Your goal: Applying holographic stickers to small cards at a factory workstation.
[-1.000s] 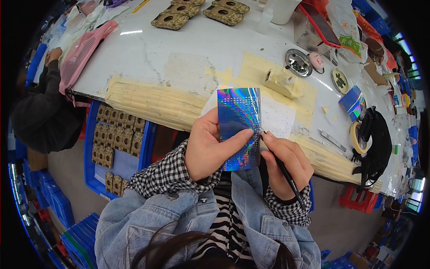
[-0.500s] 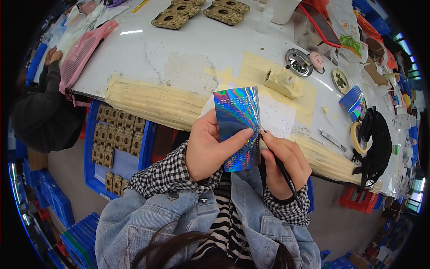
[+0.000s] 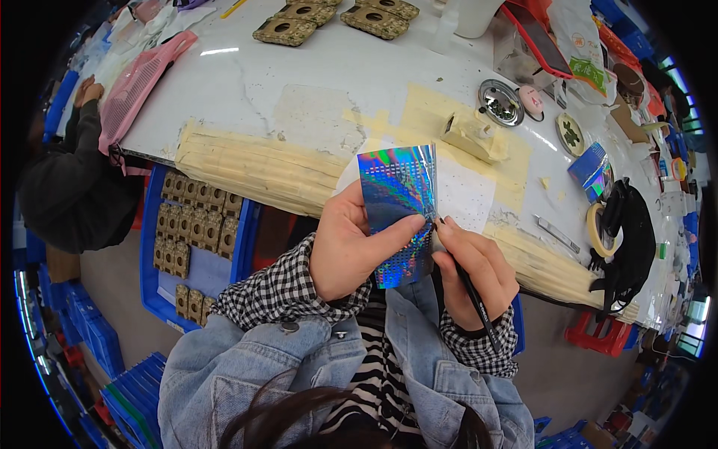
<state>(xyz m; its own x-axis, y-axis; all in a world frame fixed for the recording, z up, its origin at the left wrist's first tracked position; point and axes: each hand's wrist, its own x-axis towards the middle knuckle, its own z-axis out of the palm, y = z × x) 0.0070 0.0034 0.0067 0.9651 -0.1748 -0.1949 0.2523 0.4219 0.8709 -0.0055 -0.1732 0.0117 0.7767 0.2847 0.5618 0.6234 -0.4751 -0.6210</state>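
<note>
A shiny blue holographic sheet (image 3: 393, 187) with rows of small cut shapes is upright in my left hand (image 3: 345, 251), the thumb pressed across its front. At the sheet's right edge, my right hand (image 3: 479, 277) is closed round a thin black-handled tool (image 3: 477, 303). Its tip meets the sheet near my left thumb; the kind of tip is too small to make out. Behind the sheet lies white paper (image 3: 467, 196) dotted with tiny specks, on the taped edge of the table.
A tape-covered block (image 3: 476, 138), a round metal dish (image 3: 500, 103) and tweezers (image 3: 556, 233) lie beyond my right hand. Camouflage-patterned cases (image 3: 375, 22) sit at the far side; more fill a blue tray (image 3: 166, 288) at lower left. Another person (image 3: 78, 183) sits at the left.
Almost nothing differs. The sheet tilts very slightly, shifting its reflections, and my right hand and tool move a touch to the left.
</note>
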